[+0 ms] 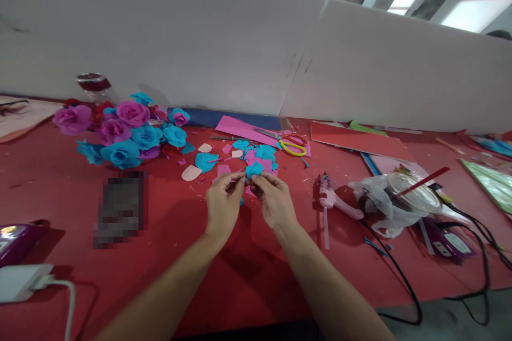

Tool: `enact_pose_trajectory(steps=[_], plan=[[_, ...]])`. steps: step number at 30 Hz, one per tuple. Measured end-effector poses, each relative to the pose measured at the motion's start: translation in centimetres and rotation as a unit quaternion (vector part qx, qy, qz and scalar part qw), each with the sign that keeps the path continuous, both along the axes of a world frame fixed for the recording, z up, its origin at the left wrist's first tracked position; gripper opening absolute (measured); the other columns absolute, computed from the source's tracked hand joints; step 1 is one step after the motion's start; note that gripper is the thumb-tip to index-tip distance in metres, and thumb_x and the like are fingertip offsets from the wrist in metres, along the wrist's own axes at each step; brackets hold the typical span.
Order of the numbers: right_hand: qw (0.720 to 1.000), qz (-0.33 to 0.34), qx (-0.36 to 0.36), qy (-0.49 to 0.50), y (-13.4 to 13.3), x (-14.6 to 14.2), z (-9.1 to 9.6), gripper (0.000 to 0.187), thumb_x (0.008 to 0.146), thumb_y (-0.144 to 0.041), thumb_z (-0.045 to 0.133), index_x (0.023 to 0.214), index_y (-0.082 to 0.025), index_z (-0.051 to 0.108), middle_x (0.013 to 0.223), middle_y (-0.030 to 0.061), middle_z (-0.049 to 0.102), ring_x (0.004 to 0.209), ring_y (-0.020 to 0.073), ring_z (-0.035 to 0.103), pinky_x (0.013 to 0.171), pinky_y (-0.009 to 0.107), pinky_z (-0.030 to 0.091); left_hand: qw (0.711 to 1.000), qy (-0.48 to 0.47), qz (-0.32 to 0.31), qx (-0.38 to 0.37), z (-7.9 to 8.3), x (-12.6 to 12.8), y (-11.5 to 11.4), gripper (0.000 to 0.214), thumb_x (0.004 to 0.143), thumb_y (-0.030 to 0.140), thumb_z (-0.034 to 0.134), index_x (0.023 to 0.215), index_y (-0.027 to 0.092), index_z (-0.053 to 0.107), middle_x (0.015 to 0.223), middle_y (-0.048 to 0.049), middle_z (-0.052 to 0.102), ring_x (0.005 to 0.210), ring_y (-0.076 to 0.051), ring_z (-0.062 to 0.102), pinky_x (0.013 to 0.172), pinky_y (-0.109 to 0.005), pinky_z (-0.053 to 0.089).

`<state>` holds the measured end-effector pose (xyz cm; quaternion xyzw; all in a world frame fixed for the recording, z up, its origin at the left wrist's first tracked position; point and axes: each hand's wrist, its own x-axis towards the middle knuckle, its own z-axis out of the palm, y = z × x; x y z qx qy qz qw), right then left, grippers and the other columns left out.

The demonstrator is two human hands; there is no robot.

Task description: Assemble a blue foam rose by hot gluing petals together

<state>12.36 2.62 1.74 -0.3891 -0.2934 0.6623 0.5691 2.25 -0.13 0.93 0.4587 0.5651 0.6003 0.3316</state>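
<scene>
Between the fingertips of both hands is a small blue paper flower (253, 170), partly hidden by the fingers. My left hand (224, 200) pinches it from the left, and my right hand (275, 198) grips its right side. Just beyond the hands lies a loose spread of cut paper petals (206, 161) in blue, pink and pale peach. Scissors with yellow and red handles (294, 148) rest behind these petals, partly over a magenta paper sheet (236, 127).
A bunch of paper flowers (124, 130) stands at the left. On the right are a pink glue gun (328, 197), a plastic bag (380, 208), a round container (414, 192), a purple power strip (450, 240) and black cables. A white charger (24, 282) sits at the lower left.
</scene>
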Motion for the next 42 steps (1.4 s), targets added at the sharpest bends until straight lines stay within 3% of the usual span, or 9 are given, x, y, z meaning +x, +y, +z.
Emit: enact_pose_trajectory(steps=[9, 13, 19, 25, 30, 42], plan=[[0.999, -0.002, 0.041, -0.018, -0.3, -0.5, -0.1, 0.01, 0.06, -0.019, 0.075, 0.069, -0.02, 0.071, 0.07, -0.0032, 0.066, 0.066, 0.0093, 0.056, 0.071, 0.025, 0.044, 0.994, 0.096, 0.051, 0.004, 0.2, 0.1, -0.4, 0.016, 0.079, 0.027, 0.06, 0.088, 0.021, 0.071, 0.089, -0.004, 0.072, 0.082, -0.018, 0.065, 0.077, -0.031, 0.049], [0.997, -0.002, 0.06, -0.046, -0.5, -0.6, -0.3, 0.008, 0.063, -0.02, 0.073, 0.07, -0.02, 0.07, 0.07, -0.0029, 0.066, 0.067, 0.0111, 0.057, 0.074, 0.027, 0.044, 0.995, 0.082, 0.052, -0.016, 0.5, 0.2, -0.5, 0.013, 0.078, 0.026, 0.06, 0.085, 0.021, 0.07, 0.085, -0.0037, 0.072, 0.081, -0.018, 0.065, 0.076, -0.031, 0.048], [0.995, 0.012, 0.062, -0.077, 0.0, 0.2, 0.0, 0.01, 0.064, -0.023, 0.073, 0.073, -0.021, 0.072, 0.072, -0.0014, 0.069, 0.07, 0.0125, 0.059, 0.077, 0.029, 0.045, 0.992, -0.126, -0.023, -0.008, 0.6, -0.5, 0.4, 0.023, 0.071, 0.025, 0.067, 0.093, 0.02, 0.066, 0.094, -0.0036, 0.07, 0.085, -0.016, 0.064, 0.079, -0.029, 0.048], [0.993, 0.077, 0.041, -0.074, -0.1, 0.6, 0.6, 0.011, 0.06, -0.022, 0.076, 0.07, -0.02, 0.072, 0.073, -0.0004, 0.07, 0.069, 0.0118, 0.059, 0.076, 0.028, 0.046, 0.946, -0.272, -0.138, -0.114, 0.8, -2.2, 1.6, 0.021, 0.059, 0.027, 0.078, 0.076, 0.016, 0.073, 0.075, -0.0039, 0.07, 0.07, -0.013, 0.062, 0.071, -0.027, 0.048], [0.99, 0.116, 0.038, -0.072, 0.0, 0.9, 0.9, 0.015, 0.055, -0.024, 0.08, 0.065, -0.02, 0.071, 0.069, -0.0015, 0.068, 0.064, 0.0104, 0.057, 0.071, 0.027, 0.046, 0.938, -0.285, -0.165, -0.107, 0.7, -2.7, 1.8, 0.022, 0.052, 0.024, 0.083, 0.069, 0.016, 0.072, 0.067, -0.0015, 0.067, 0.066, -0.012, 0.061, 0.069, -0.025, 0.05], [0.981, 0.187, 0.008, -0.059, 0.5, 2.0, 1.5, 0.027, 0.049, -0.021, 0.083, 0.063, -0.019, 0.06, 0.054, -0.0076, 0.059, 0.051, 0.0074, 0.054, 0.056, 0.022, 0.042, 0.935, -0.267, -0.21, -0.098, 0.4, -3.1, 1.9, 0.017, 0.056, 0.024, 0.081, 0.066, 0.015, 0.071, 0.065, -0.0006, 0.064, 0.063, -0.011, 0.059, 0.066, -0.026, 0.049]])
